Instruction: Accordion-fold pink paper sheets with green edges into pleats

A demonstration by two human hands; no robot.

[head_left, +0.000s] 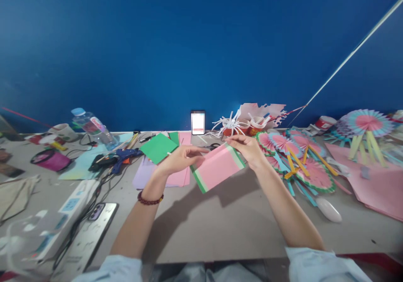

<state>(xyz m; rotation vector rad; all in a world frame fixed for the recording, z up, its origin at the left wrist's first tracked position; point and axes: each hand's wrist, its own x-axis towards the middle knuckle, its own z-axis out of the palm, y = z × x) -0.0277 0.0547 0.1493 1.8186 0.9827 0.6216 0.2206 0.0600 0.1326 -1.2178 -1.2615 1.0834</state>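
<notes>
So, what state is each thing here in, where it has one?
Pink paper, raised above the table
Left hand, gripping the paper's left end
Right hand, pinching its far corner
Standing phone, screen lit
Flat phone, back up
Bottle, capped
Green sheet, partly over purple paper
Fans, spread open

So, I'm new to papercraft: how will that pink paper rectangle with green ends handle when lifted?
The pink paper rectangle is probably light, looking thin. It's likely fairly stiff, showing little sag between left hand and right hand.
</notes>
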